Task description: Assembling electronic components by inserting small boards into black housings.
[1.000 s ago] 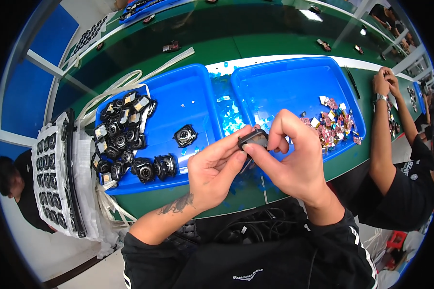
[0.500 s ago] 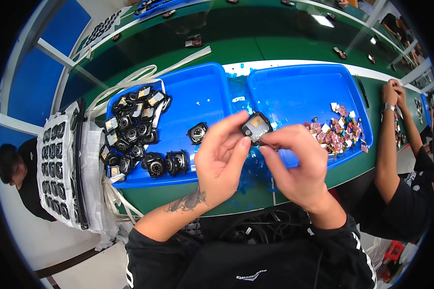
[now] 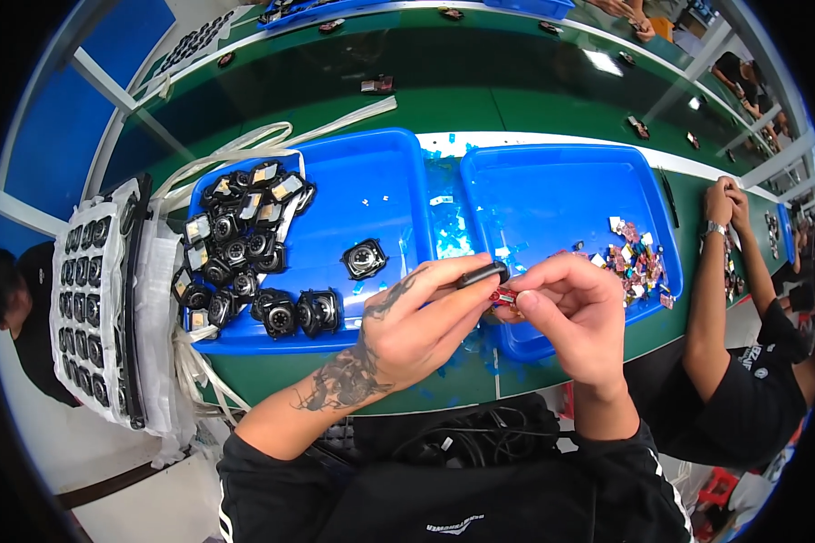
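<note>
Mid-frame, left hand [image 3: 417, 330] pinching small black part [image 3: 480, 274], right hand [image 3: 575, 317] pinching red tab [image 3: 503, 295] at it; many parts [image 3: 244, 240] left of centre apparently pending.

A long green workbench [image 3: 534, 100] carries two blue trays [image 3: 385, 172] side by side at centre, white straps [image 3: 244, 145] at ten o'clock, small dark parts [image 3: 378, 85] toward twelve.

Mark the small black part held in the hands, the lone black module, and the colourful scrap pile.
small black part [image 3: 481, 273], head view, its middle
lone black module [image 3: 364, 259], head view, its round face
colourful scrap pile [image 3: 637, 261], head view, pile centre
</note>
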